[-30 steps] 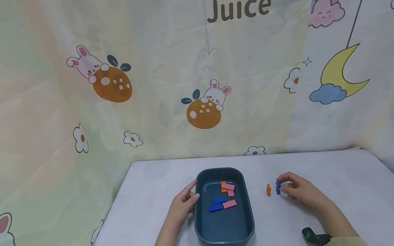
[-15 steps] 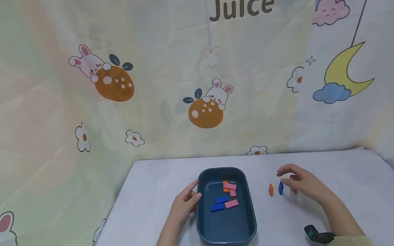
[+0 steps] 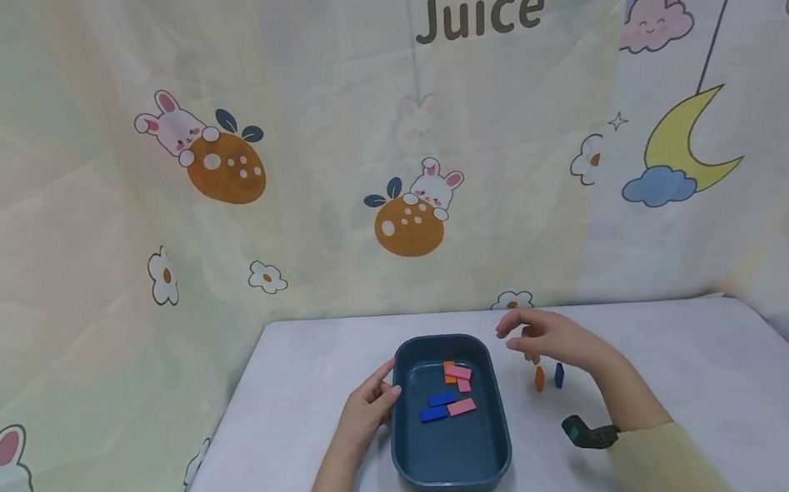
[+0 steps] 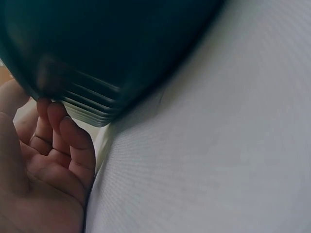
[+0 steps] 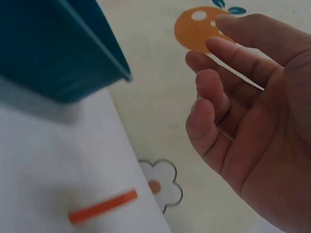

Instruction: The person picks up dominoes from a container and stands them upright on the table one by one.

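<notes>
A dark blue tray (image 3: pixel 452 455) stands on the table with several flat blocks inside, among them a pink block (image 3: pixel 461 407) and a blue block (image 3: pixel 433 414). My left hand (image 3: pixel 365 412) holds the tray's left side, thumb by the rim; the left wrist view shows curled fingers (image 4: pixel 77 133) against the outer wall. Right of the tray, an orange block (image 3: pixel 539 379) and a second blue block (image 3: pixel 559 375) stand on edge, side by side and apart. Above and behind them hovers my right hand (image 3: pixel 559 338), fingers loosely bent, nothing in them.
A white cloth covers the table (image 3: pixel 332 343). Behind it hangs a printed curtain (image 3: pixel 317 122) with cartoon rabbits and oranges, which also closes off the left and right. Each wrist carries a small black camera, such as the right camera (image 3: pixel 589 433).
My right hand has let go of the blue block, leaving it standing beside the orange one, then risen and moved left toward the tray. My left hand stays at the tray.
</notes>
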Tool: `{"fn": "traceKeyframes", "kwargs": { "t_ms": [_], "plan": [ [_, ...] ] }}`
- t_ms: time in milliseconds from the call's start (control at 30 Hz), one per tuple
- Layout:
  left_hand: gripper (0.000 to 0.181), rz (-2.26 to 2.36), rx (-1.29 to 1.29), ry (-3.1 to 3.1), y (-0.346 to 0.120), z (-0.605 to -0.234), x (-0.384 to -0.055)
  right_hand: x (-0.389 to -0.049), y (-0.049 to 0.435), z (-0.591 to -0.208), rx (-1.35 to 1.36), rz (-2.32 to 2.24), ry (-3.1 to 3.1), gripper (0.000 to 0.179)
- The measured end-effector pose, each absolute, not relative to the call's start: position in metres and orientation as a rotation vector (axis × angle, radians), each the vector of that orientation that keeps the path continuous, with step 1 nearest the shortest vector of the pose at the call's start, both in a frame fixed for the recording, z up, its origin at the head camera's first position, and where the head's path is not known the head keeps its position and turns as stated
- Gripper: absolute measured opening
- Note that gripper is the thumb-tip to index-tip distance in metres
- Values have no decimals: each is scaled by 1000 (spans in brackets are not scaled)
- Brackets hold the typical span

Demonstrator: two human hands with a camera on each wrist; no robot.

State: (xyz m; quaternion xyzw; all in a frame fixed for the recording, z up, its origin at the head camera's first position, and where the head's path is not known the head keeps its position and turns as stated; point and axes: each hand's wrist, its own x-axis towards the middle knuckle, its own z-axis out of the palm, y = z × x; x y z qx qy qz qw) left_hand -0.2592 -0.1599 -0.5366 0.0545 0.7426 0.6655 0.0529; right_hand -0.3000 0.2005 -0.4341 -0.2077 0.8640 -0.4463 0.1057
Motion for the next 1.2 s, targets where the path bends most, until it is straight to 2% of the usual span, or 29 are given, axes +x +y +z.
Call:
{"fn": "traceKeyframes", "kwargs": {
  "t_ms": [467,633,867,1200],
  "plan": [
    [51,2011,159,2276,-164,-534,-259,-324,127,-427,-822,-1223,2357,28],
    [52,1992,165,2288,-164,-534,-259,-328,108,-436,-857,-1152,2316,35],
    [56,1988,166,2270,-162,-535,-259,-332,86,-446,-837,-1051,2251,34],
    [49,1988,174,2270,-162,-535,-259,-333,65,-461,-745,-892,2267,23]
  ]
}}
